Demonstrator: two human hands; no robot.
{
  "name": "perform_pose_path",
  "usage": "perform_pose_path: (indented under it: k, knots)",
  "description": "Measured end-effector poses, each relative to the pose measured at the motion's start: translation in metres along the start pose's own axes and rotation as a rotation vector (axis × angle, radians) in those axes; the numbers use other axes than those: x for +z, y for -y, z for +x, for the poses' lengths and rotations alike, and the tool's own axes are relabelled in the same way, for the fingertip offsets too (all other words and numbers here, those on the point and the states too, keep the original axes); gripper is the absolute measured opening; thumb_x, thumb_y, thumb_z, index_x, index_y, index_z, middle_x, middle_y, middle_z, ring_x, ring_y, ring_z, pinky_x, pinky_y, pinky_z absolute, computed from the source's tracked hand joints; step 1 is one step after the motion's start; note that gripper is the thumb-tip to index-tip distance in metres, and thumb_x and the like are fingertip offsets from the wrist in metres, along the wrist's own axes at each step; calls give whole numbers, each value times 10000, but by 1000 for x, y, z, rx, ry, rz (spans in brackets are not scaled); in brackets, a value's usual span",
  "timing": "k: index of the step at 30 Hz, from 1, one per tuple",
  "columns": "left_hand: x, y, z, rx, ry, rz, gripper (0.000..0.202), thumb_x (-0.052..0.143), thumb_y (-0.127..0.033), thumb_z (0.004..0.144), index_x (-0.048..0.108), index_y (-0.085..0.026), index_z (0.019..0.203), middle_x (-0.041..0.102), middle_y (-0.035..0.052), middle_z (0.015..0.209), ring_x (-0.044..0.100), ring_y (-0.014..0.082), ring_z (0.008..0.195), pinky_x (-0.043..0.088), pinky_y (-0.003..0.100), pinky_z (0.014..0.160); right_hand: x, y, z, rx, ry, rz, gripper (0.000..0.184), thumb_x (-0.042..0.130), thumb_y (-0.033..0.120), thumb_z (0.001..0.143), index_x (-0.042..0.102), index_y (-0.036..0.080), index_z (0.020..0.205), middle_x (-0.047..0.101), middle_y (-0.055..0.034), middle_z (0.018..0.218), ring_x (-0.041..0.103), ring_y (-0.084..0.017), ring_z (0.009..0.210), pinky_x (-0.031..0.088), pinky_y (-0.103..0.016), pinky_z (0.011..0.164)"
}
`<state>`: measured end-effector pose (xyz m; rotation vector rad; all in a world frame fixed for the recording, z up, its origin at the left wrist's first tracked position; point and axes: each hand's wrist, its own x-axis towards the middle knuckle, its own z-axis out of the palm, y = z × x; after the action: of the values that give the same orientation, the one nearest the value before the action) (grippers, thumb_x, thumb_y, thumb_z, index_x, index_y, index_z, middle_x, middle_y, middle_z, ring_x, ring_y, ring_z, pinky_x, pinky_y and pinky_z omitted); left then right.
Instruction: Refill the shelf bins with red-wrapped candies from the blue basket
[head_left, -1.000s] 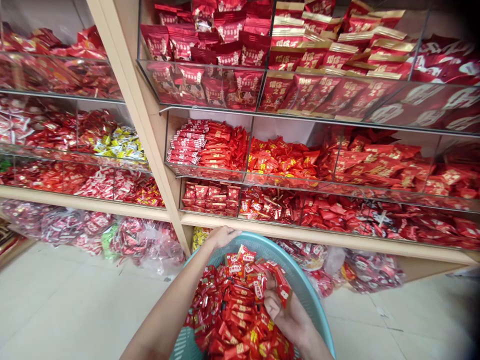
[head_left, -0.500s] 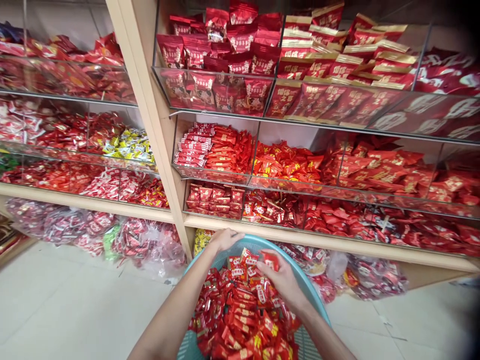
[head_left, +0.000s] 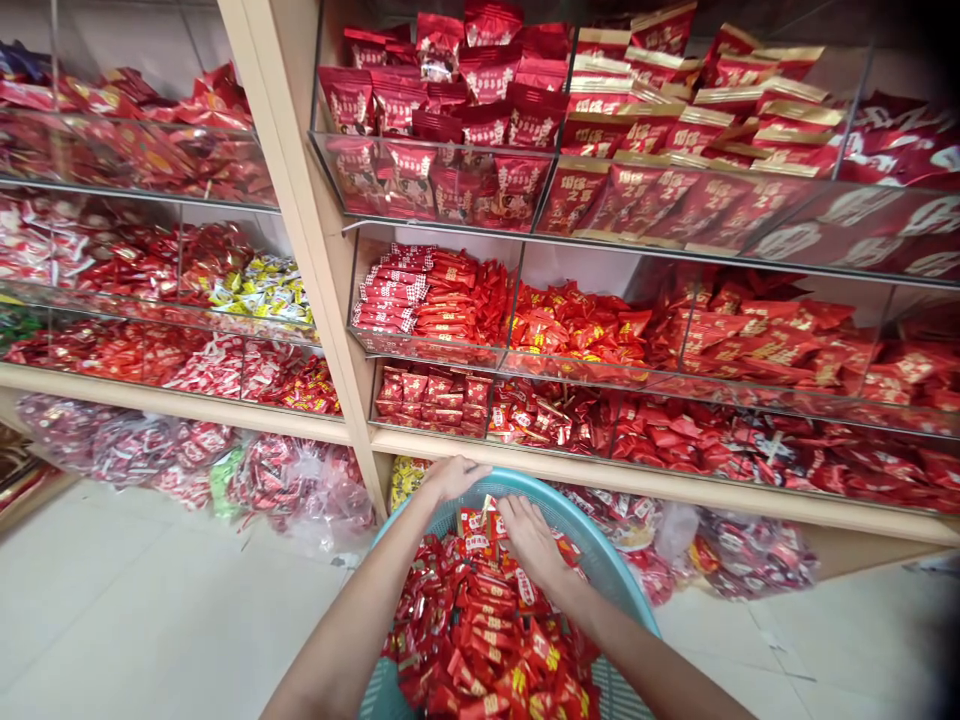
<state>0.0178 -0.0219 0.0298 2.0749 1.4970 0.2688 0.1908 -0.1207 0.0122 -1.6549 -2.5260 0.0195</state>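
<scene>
A round light-blue plastic basket (head_left: 626, 580) stands in front of me, holding a heap of small red candy packets (head_left: 491, 620). My left hand (head_left: 456, 478) is closed over its far rim, thumb side toward the right. Inside the basket, near the far end of the heap, my right hand (head_left: 529, 535) reaches down with bent fingers closed on a gold-edged red candy packet (head_left: 487, 503). Most of that packet is covered by my fingers. Beside it lie other red packets with white labels.
Wooden shelving (head_left: 292, 190) with clear-fronted bins rises ahead, its bins full of mostly red packets. A low shelf edge (head_left: 637, 478) runs just behind the basket. Plastic bags of candy (head_left: 300, 490) lie on the tiled floor (head_left: 172, 590) under the shelves.
My right hand has moved left and down onto the heap; the red packet it held up before no longer shows. My left hand stays on the rim.
</scene>
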Motion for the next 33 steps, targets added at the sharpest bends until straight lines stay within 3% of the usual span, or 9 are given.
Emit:
perform_pose_path:
  k: [12, 21, 25, 30, 33]
  knots:
    - [-1, -1, -2, -1, 15, -33, 669, 343, -732, 798, 735, -195, 869, 698, 28, 767, 582, 173, 680, 375, 235, 628, -8, -5, 11, 47, 74, 100, 257, 574, 109, 766, 478, 191, 989, 620, -105, 1047, 513, -285, 1022, 391, -370, 811]
    - [0, 0, -1, 14, 11, -63, 612, 369, -701, 816, 729, -218, 922, 725, 26, 867, 616, 191, 767, 397, 226, 662, -21, -24, 22, -82, 162, 271, 315, 612, 95, 696, 526, 192, 982, 640, -95, 1010, 563, -288, 1009, 425, -364, 836]
    - [2, 2, 1, 27, -2, -22, 619, 355, -692, 824, 728, -198, 831, 716, 36, 799, 601, 177, 706, 378, 227, 621, -22, -24, 21, -46, 163, 333, 336, 631, 106, 675, 531, 177, 988, 624, -123, 1055, 557, -305, 1044, 417, -386, 869]
    - [3, 3, 2, 12, -8, -15, 646, 353, -710, 806, 718, -177, 780, 691, 28, 724, 566, 157, 652, 355, 221, 595, -27, -17, 13, 54, 73, 459, 203, 513, 232, 808, 477, 196, 1004, 615, -83, 958, 582, -241, 929, 426, -354, 814]
    - [1, 1, 0, 13, -2, -27, 657, 352, -717, 802, 724, -175, 801, 687, 33, 725, 566, 167, 659, 357, 229, 594, -27, -19, 10, 79, 85, 628, 308, 531, 199, 753, 441, 199, 1048, 604, -55, 982, 576, -207, 901, 428, -321, 800]
